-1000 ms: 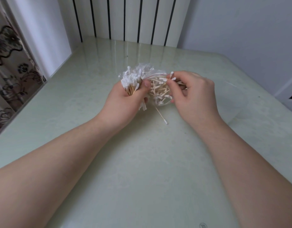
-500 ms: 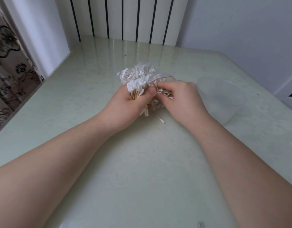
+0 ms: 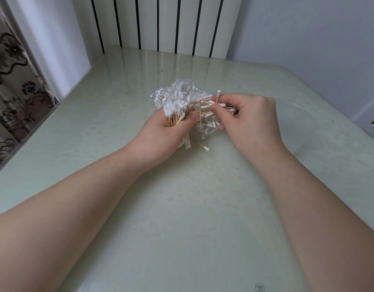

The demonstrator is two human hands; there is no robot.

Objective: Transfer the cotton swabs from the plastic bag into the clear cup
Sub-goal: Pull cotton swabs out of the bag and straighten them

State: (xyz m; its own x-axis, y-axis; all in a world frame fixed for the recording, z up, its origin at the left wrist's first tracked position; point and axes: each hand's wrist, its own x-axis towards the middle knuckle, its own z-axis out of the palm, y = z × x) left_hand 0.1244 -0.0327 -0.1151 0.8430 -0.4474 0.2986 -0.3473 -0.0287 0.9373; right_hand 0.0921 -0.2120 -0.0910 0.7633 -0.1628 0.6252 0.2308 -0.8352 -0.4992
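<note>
Left hand [image 3: 161, 135]: my fingers and thumb are curled round a bundle of swabs [image 3: 175, 111], cotton tips up, above the table [image 3: 182, 218]. Right hand [image 3: 252, 123]: thumb and fingers pinch a few other swabs just beside the bundle, at the crumpled bag [image 3: 182, 92]. 1 loose swab [image 3: 205, 147] lies on the table below. The cup [image 3: 302, 131], faint, seems to stand right of my right hand.

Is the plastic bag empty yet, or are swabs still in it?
Not empty: loose swabs, some pinched by the right hand, show through the plastic bag; the left hand grips a gathered bundle.
</note>
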